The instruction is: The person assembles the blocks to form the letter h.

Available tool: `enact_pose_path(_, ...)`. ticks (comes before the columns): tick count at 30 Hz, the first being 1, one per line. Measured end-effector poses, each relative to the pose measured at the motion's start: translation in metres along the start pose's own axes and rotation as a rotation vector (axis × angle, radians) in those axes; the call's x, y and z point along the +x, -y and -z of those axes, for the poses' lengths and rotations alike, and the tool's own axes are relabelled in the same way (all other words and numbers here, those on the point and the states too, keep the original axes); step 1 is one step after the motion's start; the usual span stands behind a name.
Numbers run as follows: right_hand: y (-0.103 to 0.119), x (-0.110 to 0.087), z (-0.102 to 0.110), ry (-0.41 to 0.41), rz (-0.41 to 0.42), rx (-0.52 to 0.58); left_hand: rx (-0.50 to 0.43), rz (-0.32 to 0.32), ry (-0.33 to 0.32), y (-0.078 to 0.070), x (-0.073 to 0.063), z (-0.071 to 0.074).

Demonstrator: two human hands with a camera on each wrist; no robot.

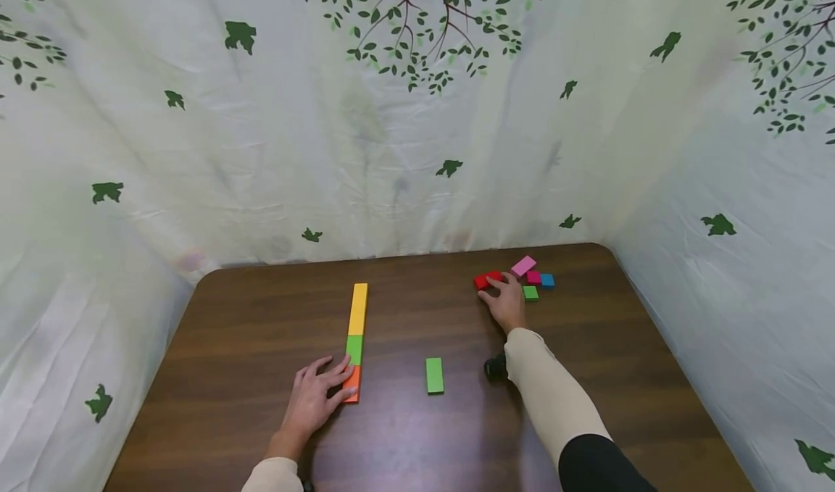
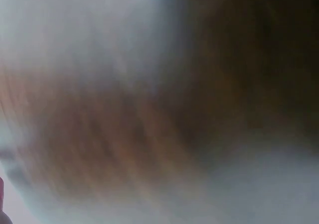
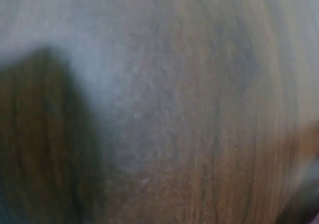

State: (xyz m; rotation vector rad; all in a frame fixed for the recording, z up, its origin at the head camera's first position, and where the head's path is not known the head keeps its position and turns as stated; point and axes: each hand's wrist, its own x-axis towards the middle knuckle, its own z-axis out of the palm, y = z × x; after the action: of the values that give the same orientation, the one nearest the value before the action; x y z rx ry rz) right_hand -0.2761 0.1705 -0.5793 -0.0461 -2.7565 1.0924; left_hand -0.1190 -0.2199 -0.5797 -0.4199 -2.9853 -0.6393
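In the head view a straight row of blocks lies on the table: a long yellow block [image 1: 357, 309] at the far end, a green block [image 1: 354, 347] in the middle and an orange block [image 1: 350, 383] nearest me. My left hand [image 1: 314, 399] rests at the row's near end, with fingertips and thumb touching the orange block. At the back right my right hand [image 1: 507, 305] pinches a red block [image 1: 481, 282], partly covered by the fingers. Both wrist views are blurred and show mostly tabletop.
Close to the right hand lie a pink block [image 1: 523, 265], a magenta block [image 1: 533, 278], a blue block [image 1: 547, 280] and a small green block [image 1: 530, 293]. Another green block [image 1: 434, 375] lies alone between the arms. A patterned curtain [image 1: 398, 209] hangs behind the wooden table [image 1: 261, 318].
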Motion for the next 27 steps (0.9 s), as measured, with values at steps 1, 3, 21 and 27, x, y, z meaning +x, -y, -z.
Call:
enact_pose_path(1, -0.001, 0.000, 0.000, 0.008, 0.005, -0.026, -0.001, 0.004, 0.004, 0.000, 0.000, 0.000)
enact_pose_path(3, 0.000, 0.001, -0.001, 0.024, 0.011, -0.063, -0.005, 0.008, 0.008, -0.001, 0.000, 0.000)
enact_pose_path(21, 0.014, -0.009, -0.006, 0.157, 0.071, -0.084, -0.004, 0.025, 0.022, -0.003, -0.002, 0.003)
enact_pose_path(27, 0.020, -0.018, -0.007, 0.262, 0.103, -0.106, 0.004, 0.007, 0.002, -0.003, -0.003, 0.004)
